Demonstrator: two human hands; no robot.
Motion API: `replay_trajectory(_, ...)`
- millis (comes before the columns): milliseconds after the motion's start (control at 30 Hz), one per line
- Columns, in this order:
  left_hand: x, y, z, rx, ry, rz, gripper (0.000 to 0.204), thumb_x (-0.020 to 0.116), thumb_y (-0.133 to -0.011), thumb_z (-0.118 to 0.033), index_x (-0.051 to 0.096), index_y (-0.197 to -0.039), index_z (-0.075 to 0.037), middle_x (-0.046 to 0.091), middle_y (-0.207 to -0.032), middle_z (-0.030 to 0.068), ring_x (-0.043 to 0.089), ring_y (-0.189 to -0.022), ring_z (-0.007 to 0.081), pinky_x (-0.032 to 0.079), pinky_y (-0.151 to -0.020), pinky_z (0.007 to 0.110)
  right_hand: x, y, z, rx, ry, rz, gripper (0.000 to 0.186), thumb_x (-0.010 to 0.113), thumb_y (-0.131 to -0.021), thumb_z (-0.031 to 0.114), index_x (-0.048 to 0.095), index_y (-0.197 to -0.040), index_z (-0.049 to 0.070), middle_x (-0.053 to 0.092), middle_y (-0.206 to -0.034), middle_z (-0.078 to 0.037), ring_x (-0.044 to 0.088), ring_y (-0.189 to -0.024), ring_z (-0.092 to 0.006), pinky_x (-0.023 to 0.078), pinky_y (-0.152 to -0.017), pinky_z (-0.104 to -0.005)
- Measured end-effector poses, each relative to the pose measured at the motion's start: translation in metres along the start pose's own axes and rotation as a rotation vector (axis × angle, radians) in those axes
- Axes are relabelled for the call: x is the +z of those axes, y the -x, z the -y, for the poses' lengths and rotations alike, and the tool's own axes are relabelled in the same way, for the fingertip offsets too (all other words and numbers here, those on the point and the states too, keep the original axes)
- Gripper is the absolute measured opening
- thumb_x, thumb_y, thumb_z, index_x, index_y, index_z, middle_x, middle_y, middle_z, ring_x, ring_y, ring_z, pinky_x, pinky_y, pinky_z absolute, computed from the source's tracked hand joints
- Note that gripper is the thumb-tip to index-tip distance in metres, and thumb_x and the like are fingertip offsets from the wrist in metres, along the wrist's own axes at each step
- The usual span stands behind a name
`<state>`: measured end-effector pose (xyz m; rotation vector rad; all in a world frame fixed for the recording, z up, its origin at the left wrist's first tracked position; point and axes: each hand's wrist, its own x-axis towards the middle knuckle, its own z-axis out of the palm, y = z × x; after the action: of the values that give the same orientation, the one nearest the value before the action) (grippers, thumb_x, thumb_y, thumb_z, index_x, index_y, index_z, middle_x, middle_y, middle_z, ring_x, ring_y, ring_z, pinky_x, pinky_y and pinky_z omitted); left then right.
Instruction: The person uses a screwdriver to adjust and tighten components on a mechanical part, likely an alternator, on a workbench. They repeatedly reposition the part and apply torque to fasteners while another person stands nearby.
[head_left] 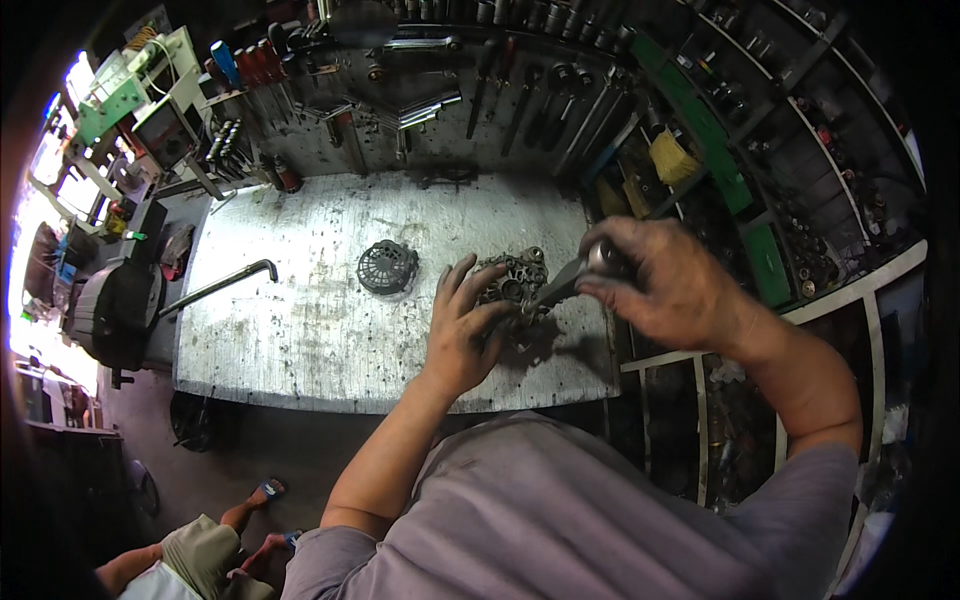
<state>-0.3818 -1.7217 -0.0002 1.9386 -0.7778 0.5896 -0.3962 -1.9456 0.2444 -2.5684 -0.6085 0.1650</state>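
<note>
My left hand (462, 335) grips the near left side of a greasy metal part (524, 272) that looks like an alternator, its fingers bent over the top. My right hand (672, 282) is closed around a dark tool (562, 283) with a tapered shaft and a shiny rounded end; its exact kind is hard to tell. The shaft slants down to the left, and its tip reaches the metal part beside my left fingers. My hands hide some of the part. Left of it, a round, dark slotted cover (387, 268) lies on the worn, light-coloured workbench (300, 340).
An L-shaped bar (225, 285) lies across the bench's left side. Screwdrivers (262, 65) and wrenches (430, 112) hang along the back panel. Shelves of small parts (790, 230) stand close on the right. Another person's legs (240, 515) show at lower left.
</note>
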Motion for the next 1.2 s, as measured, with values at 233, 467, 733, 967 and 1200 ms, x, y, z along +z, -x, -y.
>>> replay_trajectory(233, 0.021, -0.044, -0.016, -0.143, -0.061, 0.165, 0.031, 0.08, -0.09, -0.012, 0.079, -0.12, -0.003, 0.067, -0.148, 0.0161, 0.054, -0.147, 0.0417, 0.045, -0.123, 0.051, -0.017, -0.021, -0.057, -0.293, 0.29, 0.069, 0.039, 0.084, -0.094, 0.017, 0.068, -0.127, 0.003, 0.076, -0.119, -0.018, 0.072, -0.119, -0.0406, 0.049, -0.113, -0.0524)
replay_trajectory(467, 0.035, -0.038, -0.017, -0.21, -0.1, 0.089, 0.03, 0.08, -0.088, -0.015, 0.079, -0.116, -0.005, 0.068, -0.143, 0.015, 0.056, -0.144, 0.0429, 0.042, -0.122, 0.056, -0.028, -0.045, -0.087, -0.586, 0.359, 0.236, 0.04, 0.077, -0.103, 0.026, 0.068, -0.139, 0.015, 0.076, -0.128, -0.01, 0.065, -0.137, -0.0329, 0.029, -0.135, -0.0585)
replay_trajectory(733, 0.05, -0.04, -0.009, -0.143, -0.201, 0.095, 0.041, 0.084, -0.087, -0.022, 0.079, -0.127, -0.012, 0.067, -0.144, 0.0147, 0.049, -0.15, 0.0447, 0.03, -0.13, 0.066, -0.041, -0.089, -0.09, -0.904, 0.46, 0.259, 0.03, 0.08, -0.096, 0.026, 0.069, -0.119, 0.012, 0.073, -0.107, -0.011, 0.073, -0.104, -0.0334, 0.061, -0.087, -0.0504)
replay_trajectory(967, 0.08, -0.03, 0.003, -0.216, -0.166, -0.061, 0.026, 0.084, -0.085, -0.023, 0.08, -0.109, -0.016, 0.075, -0.115, 0.0067, 0.057, -0.142, 0.037, 0.021, -0.131, 0.071, -0.032, -0.067, -0.074, -0.507, 0.298, 0.299, 0.039, 0.071, -0.105, 0.024, 0.062, -0.139, 0.007, 0.074, -0.114, -0.026, 0.07, -0.105, -0.0497, 0.056, -0.089, -0.0578)
replay_trajectory(1200, 0.087, -0.043, -0.001, -0.185, -0.186, -0.15, 0.026, 0.081, -0.087, -0.027, 0.083, -0.111, -0.017, 0.075, -0.121, 0.0101, 0.05, -0.145, 0.0458, 0.022, -0.128, 0.077, -0.036, -0.079, -0.084, 0.468, -0.541, 0.514, 0.046, 0.054, -0.119, 0.031, 0.06, -0.152, -0.001, 0.071, -0.137, -0.018, 0.065, -0.126, -0.0315, 0.049, -0.113, -0.0402)
